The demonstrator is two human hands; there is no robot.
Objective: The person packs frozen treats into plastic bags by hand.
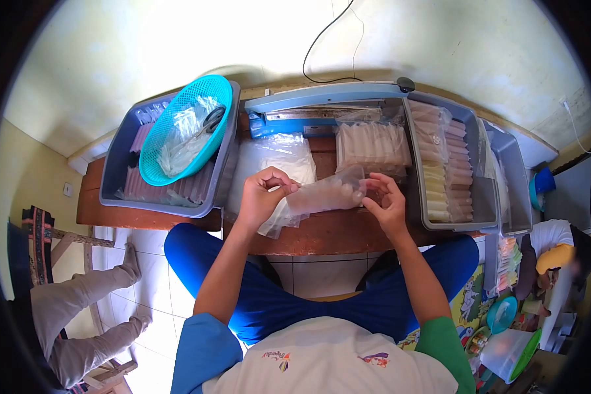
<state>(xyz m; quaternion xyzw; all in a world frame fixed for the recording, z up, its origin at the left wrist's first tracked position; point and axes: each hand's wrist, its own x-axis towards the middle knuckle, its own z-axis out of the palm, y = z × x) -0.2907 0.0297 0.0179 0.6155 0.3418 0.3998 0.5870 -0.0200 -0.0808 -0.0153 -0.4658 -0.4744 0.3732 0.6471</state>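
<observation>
A clear plastic bag (pixel 325 196) with pale brownish contents hangs level between my two hands, just above the table's front part. My left hand (pixel 266 196) pinches its left end between thumb and fingers. At the other end, the thumb and fingers of my right hand (pixel 385 200) close on the bag's edge. Beneath and behind my left hand lies a stack of flat clear plastic bags (pixel 285 157). Behind my right hand rests a pack of pale, tube-shaped sticks (pixel 372 148) in clear plastic. A blue bag sealer (pixel 279 123) with a long arm stands at the back.
On the left, a turquoise basket (pixel 152 148) holding plastic wrappers and black-handled scissors (pixel 211 121) sits on a grey bin (pixel 207 209). Another grey bin (pixel 482 207) on the right holds rows of wrapped sticks. People sit at both sides; the wooden table (pixel 322 244) spans my lap.
</observation>
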